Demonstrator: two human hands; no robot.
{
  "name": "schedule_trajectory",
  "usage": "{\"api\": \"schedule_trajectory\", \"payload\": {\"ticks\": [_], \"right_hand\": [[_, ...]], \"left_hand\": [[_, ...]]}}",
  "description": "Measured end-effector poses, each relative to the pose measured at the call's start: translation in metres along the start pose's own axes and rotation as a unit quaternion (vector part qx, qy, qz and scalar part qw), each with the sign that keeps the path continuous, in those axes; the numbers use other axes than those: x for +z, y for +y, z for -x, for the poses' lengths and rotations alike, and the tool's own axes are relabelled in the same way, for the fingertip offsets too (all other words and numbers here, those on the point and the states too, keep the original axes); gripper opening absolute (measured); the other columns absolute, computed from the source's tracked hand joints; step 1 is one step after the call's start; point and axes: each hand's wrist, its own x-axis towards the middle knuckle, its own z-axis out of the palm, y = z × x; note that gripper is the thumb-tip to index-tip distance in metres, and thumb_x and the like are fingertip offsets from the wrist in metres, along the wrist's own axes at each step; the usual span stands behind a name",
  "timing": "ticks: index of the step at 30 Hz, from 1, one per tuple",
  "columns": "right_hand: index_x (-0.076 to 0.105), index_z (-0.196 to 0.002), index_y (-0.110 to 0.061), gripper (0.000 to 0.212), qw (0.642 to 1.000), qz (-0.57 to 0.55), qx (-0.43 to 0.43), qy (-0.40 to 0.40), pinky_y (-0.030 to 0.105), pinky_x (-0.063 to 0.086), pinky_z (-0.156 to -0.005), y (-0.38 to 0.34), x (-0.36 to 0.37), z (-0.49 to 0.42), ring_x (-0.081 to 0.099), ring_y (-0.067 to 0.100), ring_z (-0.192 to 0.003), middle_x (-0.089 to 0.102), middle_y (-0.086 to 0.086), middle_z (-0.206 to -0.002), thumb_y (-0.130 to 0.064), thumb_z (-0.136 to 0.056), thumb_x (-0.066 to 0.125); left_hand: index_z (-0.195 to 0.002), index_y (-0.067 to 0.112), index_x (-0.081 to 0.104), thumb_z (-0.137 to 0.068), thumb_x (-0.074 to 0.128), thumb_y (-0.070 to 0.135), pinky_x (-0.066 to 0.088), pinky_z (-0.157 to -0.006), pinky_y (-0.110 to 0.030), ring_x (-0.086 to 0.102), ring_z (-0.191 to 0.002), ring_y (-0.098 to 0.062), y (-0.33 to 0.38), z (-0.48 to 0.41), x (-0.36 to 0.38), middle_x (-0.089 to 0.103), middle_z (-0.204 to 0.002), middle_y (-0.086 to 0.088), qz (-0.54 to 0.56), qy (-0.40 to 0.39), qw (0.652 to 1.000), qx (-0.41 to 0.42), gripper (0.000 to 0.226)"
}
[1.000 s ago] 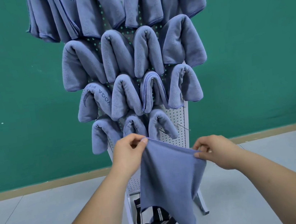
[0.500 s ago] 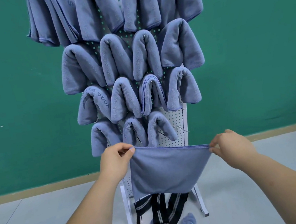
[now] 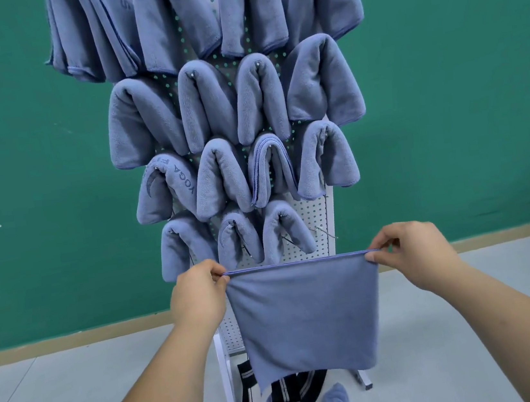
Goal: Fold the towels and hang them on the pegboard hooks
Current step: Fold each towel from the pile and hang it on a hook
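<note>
Soft blue microfibre towel (image 3: pixel 306 317) now stretched flat, top edge taut — left hand (image 3: pixel 198 294), right hand (image 3: pixel 412 255) each pinching corner. Fold halfway; bare metal hook (image 3: pixel 326 231) on white pegboard (image 3: pixel 316 214) waits.

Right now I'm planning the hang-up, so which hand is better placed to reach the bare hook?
Likely the right. The right hand pinches the towel corner nearest the bare hook at the lower right of the pegboard; the left hand pinches the other corner below hung towels.
</note>
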Motion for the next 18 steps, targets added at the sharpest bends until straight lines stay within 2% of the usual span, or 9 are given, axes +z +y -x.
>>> {"api": "schedule_trajectory", "payload": {"ticks": [4, 6, 8, 10, 12, 13, 15, 18], "right_hand": [[0.064, -0.074, -0.038, 0.022, 0.997, 0.077, 0.016, -0.002, 0.034, 0.052, -0.066, 0.001, 0.000, 0.003, 0.059, 0.010, -0.077, 0.065, -0.016, -0.078, -0.044, -0.084, 0.083], [0.065, -0.078, -0.035, 0.020, 0.999, 0.034, 0.021, 0.005, 0.032, 0.052, -0.065, 0.001, 0.001, 0.003, 0.064, 0.008, -0.075, 0.067, -0.015, -0.076, -0.037, -0.086, 0.084], [0.066, -0.079, -0.031, 0.019, 0.999, -0.042, 0.028, 0.006, 0.029, 0.051, -0.065, 0.005, 0.001, 0.004, 0.068, 0.005, -0.077, 0.071, -0.015, -0.074, -0.029, -0.088, 0.083], [0.066, -0.082, -0.027, 0.016, 0.992, -0.118, 0.052, -0.008, 0.029, 0.048, -0.063, 0.011, -0.002, 0.005, 0.069, 0.012, -0.078, 0.074, -0.011, -0.073, -0.027, -0.092, 0.079], [0.067, -0.091, -0.017, 0.011, 0.963, -0.250, 0.091, -0.040, 0.035, 0.055, -0.069, 0.016, -0.004, 0.008, 0.069, 0.019, -0.078, 0.077, -0.002, -0.079, -0.024, -0.097, 0.074], [0.066, -0.098, -0.010, 0.012, 0.936, -0.330, 0.110, -0.053, 0.042, 0.060, -0.080, 0.017, -0.005, 0.009, 0.069, 0.020, -0.079, 0.077, 0.004, -0.084, -0.021, -0.100, 0.071], [0.064, -0.107, -0.002, 0.019, 0.887, -0.434, 0.142, -0.064, 0.049, 0.060, -0.097, 0.019, -0.007, 0.009, 0.066, 0.019, -0.080, 0.072, 0.008, -0.084, -0.019, -0.102, 0.067], [0.068, -0.112, 0.000, 0.025, 0.847, -0.496, 0.182, -0.054, 0.046, 0.055, -0.095, 0.017, -0.012, 0.006, 0.060, 0.018, -0.078, 0.067, 0.005, -0.082, -0.022, -0.102, 0.066]], "left_hand": [[-0.100, 0.034, 0.070, -0.096, 0.067, 0.026, 0.058, -0.071, -0.039, 0.067, -0.087, -0.024, 0.012, 0.003, 0.000, 0.074, -0.097, 0.009, -0.037, 0.028, 0.998, 0.035, 0.010], [-0.110, 0.031, 0.074, -0.097, 0.066, 0.023, 0.058, -0.074, -0.040, 0.068, -0.093, -0.028, 0.016, 0.005, 0.003, 0.074, -0.104, 0.004, -0.048, 0.034, 0.997, 0.056, 0.017], [-0.109, 0.026, 0.077, -0.098, 0.067, 0.022, 0.057, -0.076, -0.040, 0.068, -0.093, -0.028, 0.016, 0.005, 0.003, 0.075, -0.102, 0.001, -0.042, 0.031, 0.996, 0.075, 0.015], [-0.100, 0.025, 0.078, -0.096, 0.071, 0.023, 0.056, -0.079, -0.036, 0.069, -0.086, -0.021, 0.014, 0.004, 0.003, 0.075, -0.093, 0.005, 0.031, 0.018, 0.997, 0.064, 0.008], [-0.092, 0.024, 0.077, -0.096, 0.073, 0.024, 0.055, -0.081, -0.033, 0.068, -0.081, -0.012, 0.018, 0.005, 0.001, 0.074, -0.086, 0.009, 0.160, -0.026, 0.987, 0.014, 0.005], [-0.091, 0.023, 0.077, -0.096, 0.073, 0.024, 0.055, -0.083, -0.033, 0.067, -0.080, -0.011, 0.021, 0.005, 0.000, 0.075, -0.085, 0.008, 0.231, -0.050, 0.971, -0.019, 0.006], [-0.091, 0.019, 0.077, -0.097, 0.073, 0.024, 0.055, -0.087, -0.037, 0.063, -0.077, -0.014, 0.028, 0.007, -0.002, 0.072, -0.081, 0.005, 0.345, -0.083, 0.932, -0.070, 0.009], [-0.089, 0.012, 0.077, -0.098, 0.069, 0.020, 0.055, -0.082, -0.035, 0.058, -0.071, -0.014, 0.042, 0.009, -0.004, 0.065, -0.070, 0.003, 0.448, -0.096, 0.880, -0.124, 0.014]]}}
